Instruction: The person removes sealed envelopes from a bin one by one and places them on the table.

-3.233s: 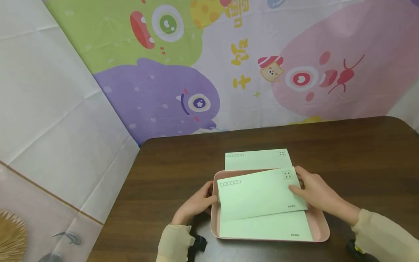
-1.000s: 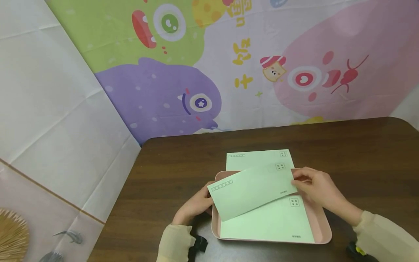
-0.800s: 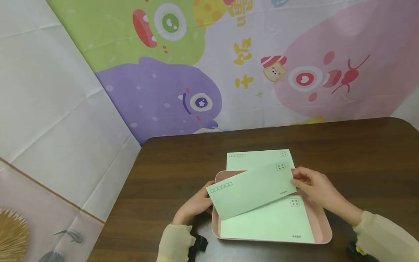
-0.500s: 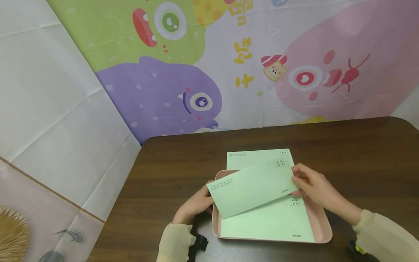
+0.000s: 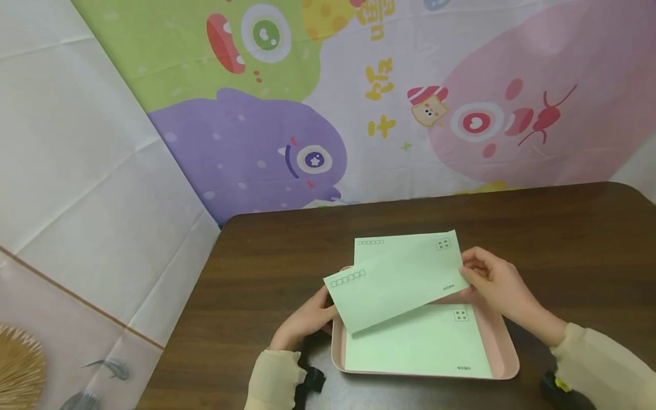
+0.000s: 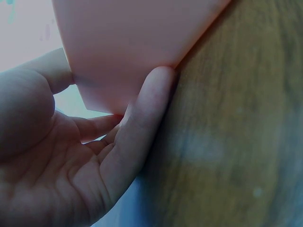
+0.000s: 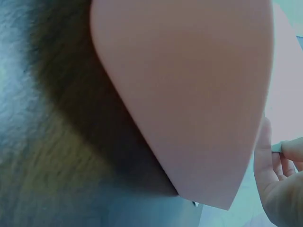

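With thumb and fingers, my right hand (image 5: pixel 499 285) pinches the right end of a pale green envelope (image 5: pixel 400 293). This envelope slants above the pink tray (image 5: pixel 501 350), its left end lower and near my left hand (image 5: pixel 306 319). That hand grips the tray's left side, thumb at the rim; the left wrist view has its fingers against the pink wall (image 6: pixel 123 42). A second green envelope (image 5: pixel 410 353) lies inside the tray; whether others lie under it is hidden. Beyond the tray, another green envelope (image 5: pixel 394 247) lies on the table, partly covered by the held one.
The dark brown wooden table (image 5: pixel 277 256) extends around the tray. Behind it hangs a cloth backdrop (image 5: pixel 246 148) with cartoon monsters, and a white panel (image 5: pixel 102 148) stands to the left. Black wrist straps (image 5: pixel 310 380) sit near the cream sleeves (image 5: pixel 274 378).
The right hand has lifted the envelope off the tray's contents and carried it farther back, tilting it, toward the envelope beyond the tray. The left hand stays at the tray's left side.
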`<state>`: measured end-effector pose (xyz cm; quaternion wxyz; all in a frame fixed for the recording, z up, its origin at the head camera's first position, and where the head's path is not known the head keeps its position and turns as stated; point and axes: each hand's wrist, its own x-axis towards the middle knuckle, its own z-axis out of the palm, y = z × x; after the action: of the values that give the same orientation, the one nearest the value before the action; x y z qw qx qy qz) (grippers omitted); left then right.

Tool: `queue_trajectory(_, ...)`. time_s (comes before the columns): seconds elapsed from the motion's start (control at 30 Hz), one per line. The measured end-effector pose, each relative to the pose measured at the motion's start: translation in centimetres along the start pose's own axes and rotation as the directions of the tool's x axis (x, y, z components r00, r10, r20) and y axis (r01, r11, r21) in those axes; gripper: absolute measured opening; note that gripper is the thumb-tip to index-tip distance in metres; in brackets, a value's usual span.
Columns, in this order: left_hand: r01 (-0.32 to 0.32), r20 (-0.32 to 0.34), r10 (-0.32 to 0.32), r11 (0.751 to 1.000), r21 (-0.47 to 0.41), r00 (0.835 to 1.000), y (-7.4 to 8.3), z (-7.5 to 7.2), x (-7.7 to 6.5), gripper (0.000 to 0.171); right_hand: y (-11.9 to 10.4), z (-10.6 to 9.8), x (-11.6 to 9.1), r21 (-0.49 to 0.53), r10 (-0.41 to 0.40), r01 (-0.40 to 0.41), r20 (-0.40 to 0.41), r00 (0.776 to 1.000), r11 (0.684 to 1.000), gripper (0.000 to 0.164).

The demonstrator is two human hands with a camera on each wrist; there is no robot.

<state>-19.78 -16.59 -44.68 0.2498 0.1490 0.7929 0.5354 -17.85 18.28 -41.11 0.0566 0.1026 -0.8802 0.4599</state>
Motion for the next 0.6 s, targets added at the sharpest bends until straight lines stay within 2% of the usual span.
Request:
queue_trajectory(0.13, 0.039, -0.047, -0.037, 0.998, 0.043, 0.998, 0.0, 0.0, -0.2, 0.056, 0.1, -0.3, 0.6, 0.060, 0.028, -0.027, -0.005, 1.000, 0.998, 0.024)
queue_trajectory(0.33, 0.086, -0.056, -0.084, 0.996, 0.034, 0.995, 0.3, 0.1, -0.3, 0.059, 0.4, -0.8, 2.2, 0.123, 0.101, -0.103, 0.024, 0.995, 0.987, 0.034)
queue_trajectory(0.5, 0.079, -0.057, -0.077, 0.997, 0.025, 0.995, 0.3, 0.1, -0.3, 0.057, 0.5, -1.1, 3.8, 0.159, 0.169, -0.171, 0.032, 0.985, 0.972, 0.041)
queue_trajectory(0.6, 0.069, -0.055, -0.067, 0.997, 0.024, 0.996, 0.1, 0.1, -0.3, 0.056, 0.7, -1.2, 4.7, 0.238, 0.208, -0.216, 0.057, 0.976, 0.947, 0.044)
